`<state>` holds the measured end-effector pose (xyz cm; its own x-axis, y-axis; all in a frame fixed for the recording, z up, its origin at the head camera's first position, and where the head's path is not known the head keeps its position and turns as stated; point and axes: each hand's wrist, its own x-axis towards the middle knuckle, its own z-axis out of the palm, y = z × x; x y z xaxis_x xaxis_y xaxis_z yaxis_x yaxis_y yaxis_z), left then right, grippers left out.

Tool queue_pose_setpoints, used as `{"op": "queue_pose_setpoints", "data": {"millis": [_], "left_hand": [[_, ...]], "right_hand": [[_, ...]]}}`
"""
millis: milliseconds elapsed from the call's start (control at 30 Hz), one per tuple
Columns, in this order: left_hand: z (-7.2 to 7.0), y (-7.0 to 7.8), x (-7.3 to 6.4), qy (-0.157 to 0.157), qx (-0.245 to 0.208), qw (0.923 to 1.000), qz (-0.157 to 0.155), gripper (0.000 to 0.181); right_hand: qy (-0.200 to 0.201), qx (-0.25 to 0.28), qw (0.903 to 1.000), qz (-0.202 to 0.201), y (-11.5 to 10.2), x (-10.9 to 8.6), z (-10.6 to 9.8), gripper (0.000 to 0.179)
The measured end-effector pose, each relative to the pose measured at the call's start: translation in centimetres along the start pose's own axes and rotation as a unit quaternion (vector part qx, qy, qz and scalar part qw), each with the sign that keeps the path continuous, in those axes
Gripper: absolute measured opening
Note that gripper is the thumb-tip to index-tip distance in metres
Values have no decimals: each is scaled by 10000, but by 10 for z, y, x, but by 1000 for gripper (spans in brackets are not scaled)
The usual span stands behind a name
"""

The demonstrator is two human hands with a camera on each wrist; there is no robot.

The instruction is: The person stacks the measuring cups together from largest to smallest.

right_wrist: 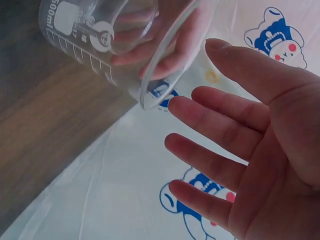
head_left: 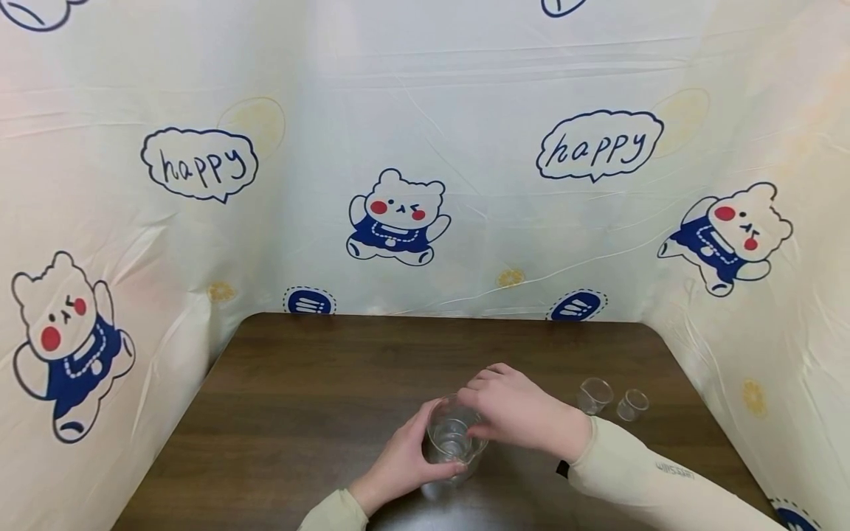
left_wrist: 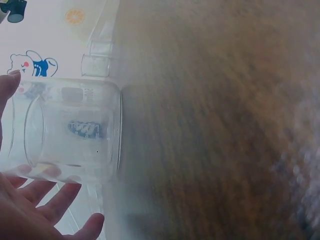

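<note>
A large clear glass beaker (head_left: 473, 459), marked 500ml in the right wrist view, stands on the table with a smaller beaker (left_wrist: 65, 135) inside it. My left hand (head_left: 406, 459) holds the large beaker by its side, the thumb on the near wall and the fingers round the far side. Over the rim is my right hand (head_left: 508, 407). From the right wrist view, its fingers (right_wrist: 215, 115) are spread and loosely bent beside the rim, with nothing between them and the thumb.
Two small glass beakers, one larger (head_left: 595, 396) and one smaller (head_left: 633, 405), stand side by side on the right of the brown wooden table (head_left: 319, 376). A pale printed curtain (head_left: 491, 243) surrounds the table at the back and both sides.
</note>
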<state>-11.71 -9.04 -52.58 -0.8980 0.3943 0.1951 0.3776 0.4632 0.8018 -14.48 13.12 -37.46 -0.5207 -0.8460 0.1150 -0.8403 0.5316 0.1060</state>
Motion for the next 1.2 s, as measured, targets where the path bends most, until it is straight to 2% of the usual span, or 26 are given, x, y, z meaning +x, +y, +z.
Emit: {"op": "queue_pose_setpoints", "data": {"millis": [167,567,1200], "left_hand": [[0,1,1,32,6,10000,-20,92],[0,0,1,82,6,10000,0,94],[0,1,0,125,94,9999,-7,94]], "right_hand": [[132,-45,9998,109,5,-7,-6,33],[358,68,9986,387,17,-25,-2,33],[49,-3,9948,1014,54,-54,10,30]]}}
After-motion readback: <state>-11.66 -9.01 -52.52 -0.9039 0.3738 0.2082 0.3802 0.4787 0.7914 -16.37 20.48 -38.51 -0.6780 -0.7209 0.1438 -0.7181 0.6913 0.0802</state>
